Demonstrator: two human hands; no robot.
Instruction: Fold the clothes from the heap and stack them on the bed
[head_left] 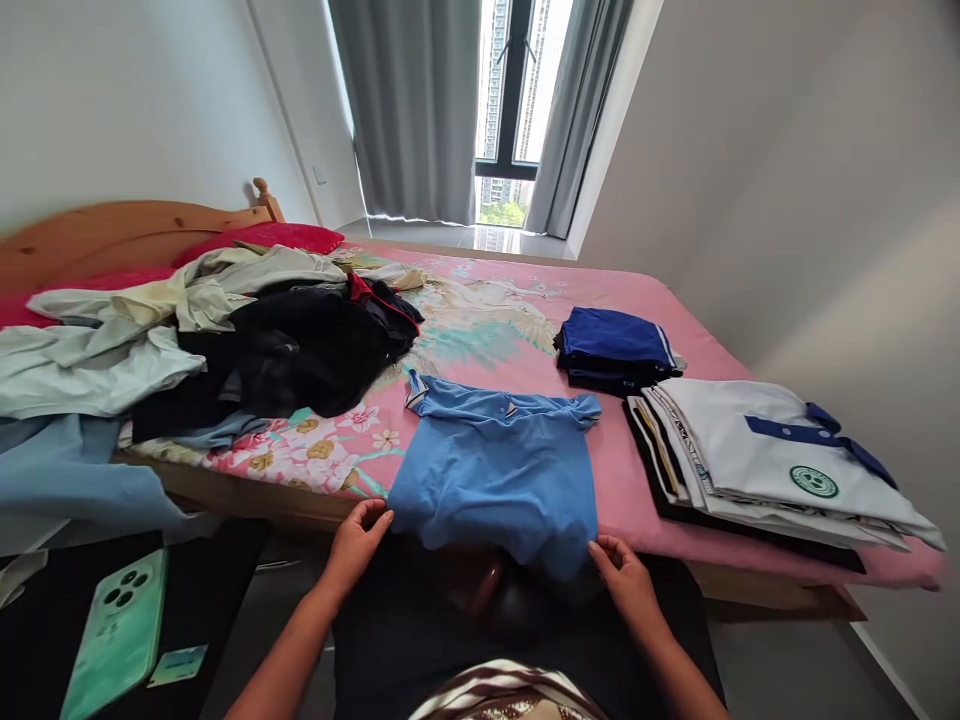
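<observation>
A light blue polo shirt [499, 470] lies on the near edge of the bed, its collar and sleeves toward the window. The hem hangs over the bed's edge above my lap. My left hand [361, 540] pinches the shirt's near left corner between thumb and fingers. At the near right corner, my right hand [621, 572] pinches the fabric the same way. Between the two hands the hem sags a little, and the shirt's body shows soft wrinkles.
Folded white shirts [780, 460] are stacked at the right edge of the bed [675, 310]. Behind them sits a pile of blue and black folded clothes [615, 345]. Loose clothes [300, 340] heap up at left. A green phone [120, 635] and a card [178, 665] lie lower left.
</observation>
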